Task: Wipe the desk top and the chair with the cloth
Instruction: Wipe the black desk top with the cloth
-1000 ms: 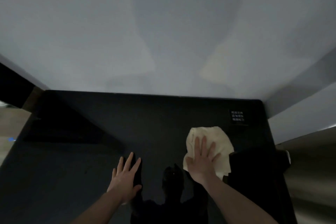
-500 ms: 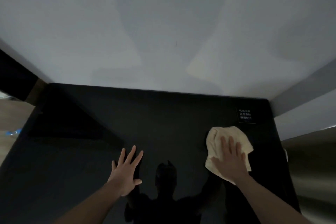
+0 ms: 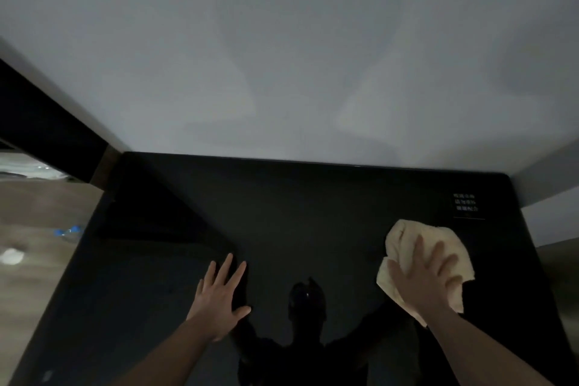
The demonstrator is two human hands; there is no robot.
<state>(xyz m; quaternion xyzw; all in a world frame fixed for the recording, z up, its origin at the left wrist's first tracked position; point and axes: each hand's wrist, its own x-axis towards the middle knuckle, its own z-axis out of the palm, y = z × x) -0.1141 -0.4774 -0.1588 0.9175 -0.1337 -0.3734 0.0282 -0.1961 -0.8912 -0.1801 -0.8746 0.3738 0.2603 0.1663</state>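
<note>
Rightward went your right hand (image 3: 423, 282), flat-palmed on the crumpled cream cloth (image 3: 407, 247); unwiped glossy black bench (image 3: 313, 213) lay leftward, your left hand (image 3: 219, 301) spread empty.

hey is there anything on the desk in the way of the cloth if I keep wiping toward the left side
Only your own left hand, resting flat on the desk top near the front middle. The right hand presses the cloth down at the right. The dark surface behind the left hand shows nothing else; the small label sits in the far right corner.
</note>
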